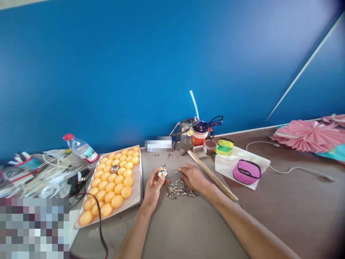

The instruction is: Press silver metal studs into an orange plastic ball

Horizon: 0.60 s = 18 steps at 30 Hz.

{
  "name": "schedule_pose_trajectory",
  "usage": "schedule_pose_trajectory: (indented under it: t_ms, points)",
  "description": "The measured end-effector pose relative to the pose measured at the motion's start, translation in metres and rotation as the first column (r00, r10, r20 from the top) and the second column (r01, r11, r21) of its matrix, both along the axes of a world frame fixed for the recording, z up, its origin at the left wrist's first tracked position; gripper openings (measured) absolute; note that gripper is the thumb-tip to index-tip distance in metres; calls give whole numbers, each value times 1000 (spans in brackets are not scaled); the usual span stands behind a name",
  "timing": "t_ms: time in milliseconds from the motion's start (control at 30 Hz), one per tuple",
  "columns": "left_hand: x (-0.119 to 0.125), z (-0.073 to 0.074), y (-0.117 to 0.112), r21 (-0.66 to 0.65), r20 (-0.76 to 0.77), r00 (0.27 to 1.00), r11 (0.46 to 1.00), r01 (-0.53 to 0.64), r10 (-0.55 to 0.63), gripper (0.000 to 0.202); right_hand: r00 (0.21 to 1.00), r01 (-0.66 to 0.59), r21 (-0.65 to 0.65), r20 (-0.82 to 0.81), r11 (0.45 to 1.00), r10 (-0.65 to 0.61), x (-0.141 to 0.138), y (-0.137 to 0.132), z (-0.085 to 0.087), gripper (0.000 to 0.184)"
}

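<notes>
My left hand (154, 187) holds a small round ball (162, 173) with a shiny, silvery surface, the thumb across its near side. My right hand (194, 177) is lowered to the tabletop, palm down, fingers a little apart and pointing left. Nothing shows in its fingers. Just below and beside it lies a loose spread of small metallic beads (182, 190), with a few strays between the two hands. To the left stands a shallow white tray (138, 180) of orange balls (110, 187). Among them sits one silvery ball (115, 168).
A wooden-handled hammer (212, 176) lies right of my right hand. Behind are a glass jar (186, 138) and an orange cup (200, 137) of tools. Yellow and magenta pouches (246, 172) lie right; a bottle (83, 151) and tangled cables (51, 172) are left.
</notes>
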<state>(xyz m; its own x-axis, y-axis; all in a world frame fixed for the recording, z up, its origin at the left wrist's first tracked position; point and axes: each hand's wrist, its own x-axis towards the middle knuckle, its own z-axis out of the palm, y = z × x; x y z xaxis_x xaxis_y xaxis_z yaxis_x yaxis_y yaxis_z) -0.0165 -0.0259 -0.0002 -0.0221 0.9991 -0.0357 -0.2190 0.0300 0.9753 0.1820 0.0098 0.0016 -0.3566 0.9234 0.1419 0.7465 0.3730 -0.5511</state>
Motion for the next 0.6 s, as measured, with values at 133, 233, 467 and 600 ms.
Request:
schedule_pose_trajectory:
  t_ms: [133,233,467,600]
  points:
    - [1,1,-1,-10,18,1000,1000,-1,1,41,991,-40,-4,125,999,40,-3,-3,2,18]
    - [2,2,-2,-20,9,1000,1000,3,-2,42,995,-32,-3,98,999,32,-5,-2,3,18]
    - [2,2,-1,-17,1,1000,1000,11,-11,40,925,43,-76,-374,996,-68,-8,-1,0,14]
    - [3,2,0,-12,18,1000,1000,1,0,39,549,-25,-405,-770,914,-326,-13,0,2,7]
